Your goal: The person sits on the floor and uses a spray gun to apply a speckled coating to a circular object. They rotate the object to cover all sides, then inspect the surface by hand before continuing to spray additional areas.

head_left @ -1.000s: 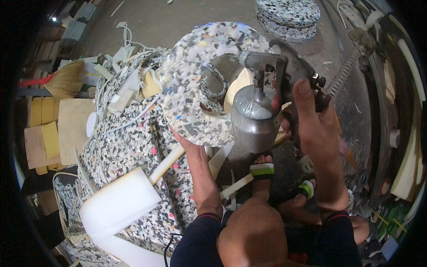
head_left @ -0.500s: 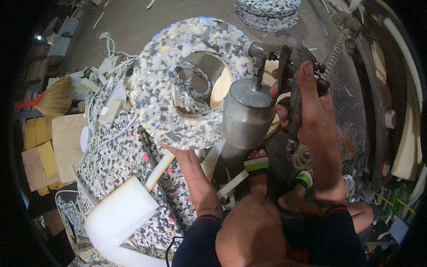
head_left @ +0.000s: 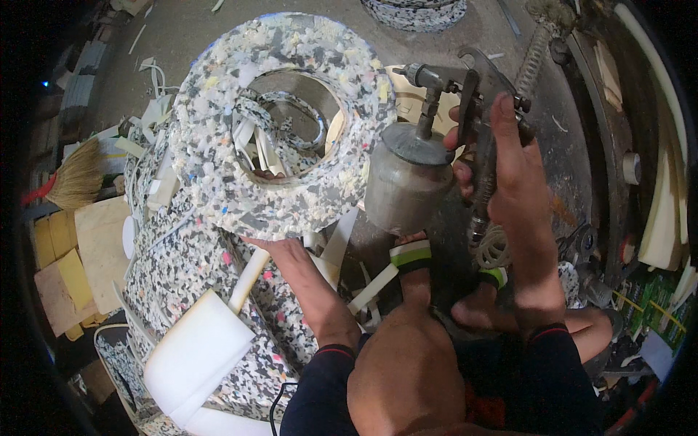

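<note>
Holding a speckled foam ring (head_left: 200, 138) up from below, the left hand (head_left: 270, 247) is gripping its lower rim; its fingertips are just showing inside the hole, and the rest is hiding behind the foam. The right hand (head_left: 509, 156) is clasping the handle of a metal spray gun (head_left: 422, 149), thumb pressing along the back; whether the trigger is being squeezed, I cannot tell.

The ring is lying to the left of the gun, over a foam heap (head_left: 229, 280). The nozzle (head_left: 413, 73) is pointing leftward at the ring's upper right rim, near it from where I am standing, though I cannot judge the gap in depth. Being round, the ring is showing no long axis; its broad face is tilting toward the person. The left hand is the nearer one, touching it.

That face is looking rough and mottled, white, grey and black chips mixing with a few yellow and blue flecks, and a thin blue tint is edging its far rim. Through the hole, a speckled foam loop (head_left: 318, 131) is showing.
</note>
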